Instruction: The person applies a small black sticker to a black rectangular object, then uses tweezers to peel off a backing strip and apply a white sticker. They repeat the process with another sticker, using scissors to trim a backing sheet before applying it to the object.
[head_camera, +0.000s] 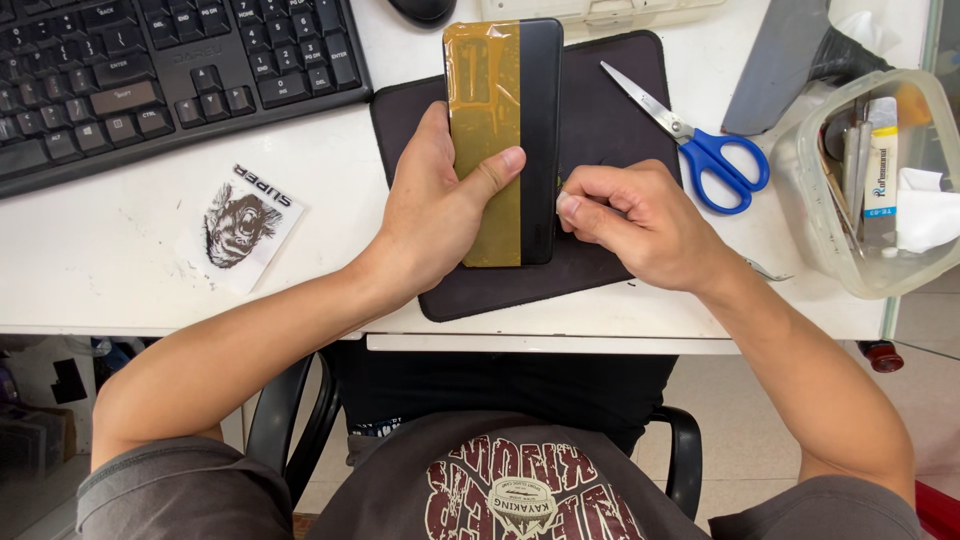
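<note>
The table (120, 260) is white and smooth, spreading out on all sides of the fingers; on it, above the left hand, sits a black keyboard (150, 70) with matt keys; under both hands lies a dark, soft-looking mat (610, 110), rectangular with rounded corners; to the right of the right hand stands a clear plastic tub (870, 250) with rounded walls, holding small tools and a crumpled tissue.

The phone (503, 140) is a flat black slab lying back-up on the mat; a glossy gold film (482, 150) covers its left part and looks slightly wrinkled near the top, while the right strip is bare. The left hand (435, 205) is grasping the phone from its left side, the thumb (495, 170) pressed flat on the film; the right hand (640, 220) is clenched, its fingertips pinched together at the phone's right edge; whether they hold a small tool or a film edge I cannot tell.

To do this well, I judge that the thumb should hold the film steady while the right fingers work slowly along the edge, with light, even pressure so the film neither creases nor lifts.

Just above the right hand lie scissors (700, 145), steel blades and blue plastic loops; left of the left hand lies a small paper sticker (240, 222), white with a dark animal drawing.
</note>
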